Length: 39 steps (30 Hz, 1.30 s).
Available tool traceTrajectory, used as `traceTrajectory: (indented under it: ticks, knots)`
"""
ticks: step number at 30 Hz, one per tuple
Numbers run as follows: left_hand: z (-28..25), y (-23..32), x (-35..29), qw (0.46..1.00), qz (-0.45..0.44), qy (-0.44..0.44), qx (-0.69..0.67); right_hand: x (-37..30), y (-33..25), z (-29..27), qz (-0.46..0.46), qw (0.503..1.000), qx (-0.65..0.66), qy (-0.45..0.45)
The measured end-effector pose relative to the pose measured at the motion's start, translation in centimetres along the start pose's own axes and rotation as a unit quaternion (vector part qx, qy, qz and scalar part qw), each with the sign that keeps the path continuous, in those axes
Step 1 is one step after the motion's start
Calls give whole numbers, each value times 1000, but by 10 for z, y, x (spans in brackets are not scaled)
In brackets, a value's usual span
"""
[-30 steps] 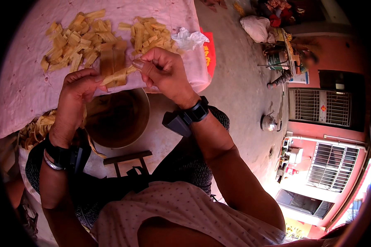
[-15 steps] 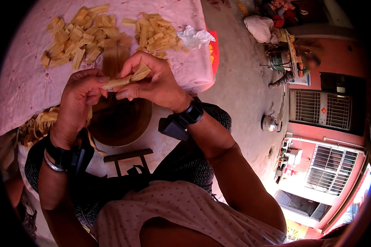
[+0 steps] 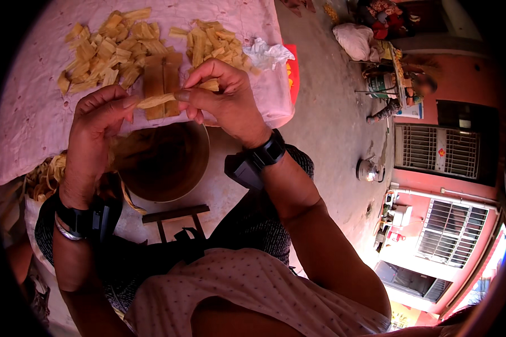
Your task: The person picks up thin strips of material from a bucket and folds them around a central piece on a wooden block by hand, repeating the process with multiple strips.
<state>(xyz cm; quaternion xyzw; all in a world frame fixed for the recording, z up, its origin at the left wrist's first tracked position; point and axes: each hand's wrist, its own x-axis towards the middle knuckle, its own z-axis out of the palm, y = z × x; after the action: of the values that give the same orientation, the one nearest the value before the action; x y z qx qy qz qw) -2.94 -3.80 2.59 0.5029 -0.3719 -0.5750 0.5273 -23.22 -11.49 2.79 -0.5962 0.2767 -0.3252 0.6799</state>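
A pale yellow strip of dried, husk-like leaf is stretched between my two hands. My left hand pinches its left end between thumb and fingers. The thumb and fingertips of my right hand close on the other side, and a short end shows beyond them. Just behind the strip, a small brown wooden board with a line down its middle lies at the table edge. Past the board are a larger pile of short yellow leaf pieces on the left and a smaller pile on the right.
A pink cloth covers the table. Crumpled white tissue lies near its right edge. Below the edge stands a round, dark basin; loose strips are heaped to its left. A kettle stands on the floor; another person is farther off.
Both hands have moved apart and slightly away from me, toward the board. The strip, bunched and twisted before, is now drawn out straighter between them.
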Motion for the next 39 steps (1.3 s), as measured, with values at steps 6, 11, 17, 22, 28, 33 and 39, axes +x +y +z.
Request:
traceTrajectory:
  ticks: [6,11,17,22,28,33,39]
  knots:
    - [-17,-7,21,998,11,34,44,17,23,-13,51,996,35,71]
    - [-27,-48,40,985,54,77,145,25,58,-15,84,991,-13,99]
    - [-25,-39,29,971,-9,111,211,4,53,-18,-62,944,-308,102]
    - [20,-31,2,996,-8,-26,89,-8,27,18,-315,837,-436,99]
    - [24,-2,0,993,-54,-45,95,-12,17,14,-180,899,-374,139]
    - [5,-7,8,991,26,-49,123,-13,0,1,18,984,-172,-36]
    - [26,-28,5,996,-48,-26,68,-11,17,5,-58,997,44,-32]
